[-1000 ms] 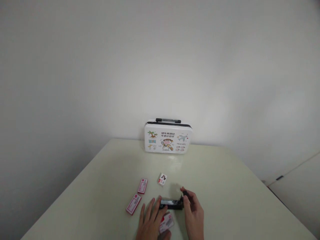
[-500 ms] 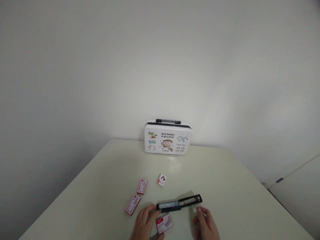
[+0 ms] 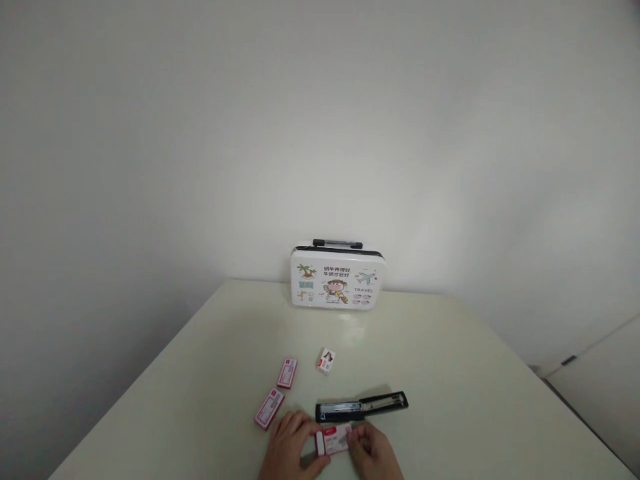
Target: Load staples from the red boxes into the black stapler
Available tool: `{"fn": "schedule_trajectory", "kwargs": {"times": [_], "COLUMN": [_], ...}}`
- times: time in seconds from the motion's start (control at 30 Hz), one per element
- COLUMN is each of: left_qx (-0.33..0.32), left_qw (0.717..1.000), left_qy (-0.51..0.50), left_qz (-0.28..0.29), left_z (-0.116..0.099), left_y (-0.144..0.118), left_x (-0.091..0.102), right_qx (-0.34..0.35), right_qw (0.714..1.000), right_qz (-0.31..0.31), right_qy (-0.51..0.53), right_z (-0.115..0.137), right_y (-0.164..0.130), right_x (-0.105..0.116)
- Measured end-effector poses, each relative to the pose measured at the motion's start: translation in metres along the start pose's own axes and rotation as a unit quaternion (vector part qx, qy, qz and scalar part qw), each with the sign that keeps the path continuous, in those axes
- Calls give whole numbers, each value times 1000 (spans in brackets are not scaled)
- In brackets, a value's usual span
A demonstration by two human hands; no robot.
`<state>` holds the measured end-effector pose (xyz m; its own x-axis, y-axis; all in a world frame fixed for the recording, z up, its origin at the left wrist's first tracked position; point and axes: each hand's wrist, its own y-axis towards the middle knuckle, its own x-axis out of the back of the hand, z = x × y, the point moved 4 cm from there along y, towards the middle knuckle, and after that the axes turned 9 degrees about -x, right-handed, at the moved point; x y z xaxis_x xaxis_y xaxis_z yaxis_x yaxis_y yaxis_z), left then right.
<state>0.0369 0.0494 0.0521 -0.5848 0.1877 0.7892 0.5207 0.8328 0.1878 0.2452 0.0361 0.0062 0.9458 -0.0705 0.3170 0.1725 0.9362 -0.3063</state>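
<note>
Near the front edge of the table lies a red and white staple box (image 3: 337, 439), with a white, red-edged part (image 3: 320, 443) showing at its left end. My left hand (image 3: 290, 448) grips that left end between thumb and fingers. At the box's right end, my right hand (image 3: 373, 452) pinches it with bent fingers. Just behind the box, a black stapler (image 3: 363, 406) rests unfolded, its channel facing up; neither hand is holding it.
Two more red and white boxes (image 3: 270, 408) (image 3: 287, 373) lie to the left. A small white box (image 3: 327, 360) is behind the stapler. A white cartoon-printed case (image 3: 337, 279) with a black handle stands against the wall, at the far edge of the pale table (image 3: 430, 347).
My right hand has moved left from beside the stapler and taken the right end of the staple box. A white part now shows at the box's left end, by my left hand.
</note>
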Motion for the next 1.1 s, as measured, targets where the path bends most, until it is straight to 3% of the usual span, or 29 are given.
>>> {"fn": "schedule_trajectory", "kwargs": {"times": [0.17, 0.3, 0.53, 0.73, 0.9, 1.1], "left_qx": [-28, -60, -62, -67, -72, -66], "left_qw": [999, 997, 998, 997, 996, 997], "left_qy": [1, 19, 30, 32, 39, 31], "left_qz": [-37, -44, -12, -16, -15, -27], "left_z": [5, 5, 7, 6, 5, 2], "left_y": [-4, -3, 1, 1, 2, 2], "left_x": [2, 1, -3, -1, 1, 3], "right_qx": [15, 42, 81, 93, 94, 49], "right_qw": [1000, 997, 992, 991, 989, 998], "right_qz": [-21, -30, -17, -36, -13, 23], "right_qy": [-6, -65, -91, -91, -112, -12], "right_z": [0, 23, 56, 59, 63, 53], "right_y": [-3, -5, -2, -3, -4, -2], "right_x": [18, 28, 7, 5, 7, -15]}}
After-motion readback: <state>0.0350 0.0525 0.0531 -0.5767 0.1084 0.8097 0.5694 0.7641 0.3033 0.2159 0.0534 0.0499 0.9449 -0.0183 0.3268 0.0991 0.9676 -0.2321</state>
